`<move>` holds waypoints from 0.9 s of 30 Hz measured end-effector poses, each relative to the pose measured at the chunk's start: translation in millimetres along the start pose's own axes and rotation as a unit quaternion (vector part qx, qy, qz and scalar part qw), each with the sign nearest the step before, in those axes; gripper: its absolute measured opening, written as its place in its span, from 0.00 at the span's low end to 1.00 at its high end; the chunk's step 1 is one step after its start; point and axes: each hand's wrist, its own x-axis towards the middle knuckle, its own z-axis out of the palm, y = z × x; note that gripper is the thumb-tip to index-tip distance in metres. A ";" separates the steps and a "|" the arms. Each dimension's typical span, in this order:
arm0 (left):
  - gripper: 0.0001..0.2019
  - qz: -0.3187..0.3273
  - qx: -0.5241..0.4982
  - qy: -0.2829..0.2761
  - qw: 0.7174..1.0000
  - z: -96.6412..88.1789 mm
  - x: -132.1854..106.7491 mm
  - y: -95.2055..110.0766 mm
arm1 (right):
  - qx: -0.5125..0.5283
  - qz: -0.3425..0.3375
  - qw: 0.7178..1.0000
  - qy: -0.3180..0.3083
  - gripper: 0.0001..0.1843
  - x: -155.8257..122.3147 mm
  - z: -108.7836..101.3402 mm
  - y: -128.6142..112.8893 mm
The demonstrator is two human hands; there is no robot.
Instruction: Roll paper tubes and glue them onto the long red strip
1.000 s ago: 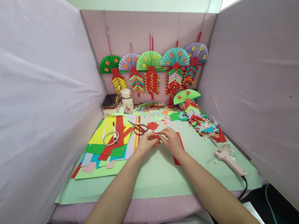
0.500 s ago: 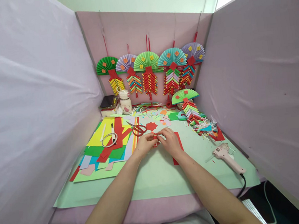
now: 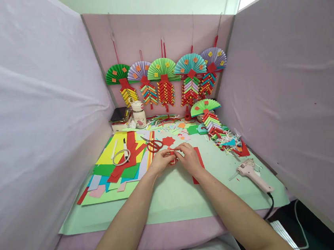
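Note:
Over the middle of the table, my left hand point(image 3: 160, 160) and my right hand point(image 3: 188, 157) meet with fingertips pinched on a small red paper piece point(image 3: 172, 157). It looks folded or curled, though my fingers cover much of it. Just beyond lies a red paper shape with a jagged outline point(image 3: 168, 141). Scissors with red handles point(image 3: 155, 145) rest past my left hand, blades pointing away to the left. A red paper strip point(image 3: 199, 158) lies flat beside my right hand, partly under the wrist.
Coloured paper sheets point(image 3: 109, 196), with a cutter point(image 3: 125, 149) and a silvery ring point(image 3: 122, 157), spread on the left. A glue gun point(image 3: 254, 175) lies at right, its cord over the edge. Paper fans point(image 3: 161, 68) hang behind a white bottle point(image 3: 139, 115); scraps point(image 3: 228, 140) pile at right.
The view has shifted slightly. Both hands stay in the same place, still pinching the small red paper piece, with hardly any finger movement visible.

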 end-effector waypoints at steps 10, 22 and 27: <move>0.15 0.008 0.011 -0.001 1.000 -1.3 1.9 -3.4 | 0.008 0.011 1.000 -0.015 0.07 0.1 1.7 2.3; 0.15 0.007 0.027 -0.004 1.000 0.3 -0.5 -0.9 | 0.010 0.016 1.000 -0.024 0.06 1.5 -0.5 0.8; 0.17 0.000 0.025 -0.004 1.000 0.2 0.2 -1.0 | 0.008 0.019 0.999 -0.024 0.06 1.5 -0.7 0.3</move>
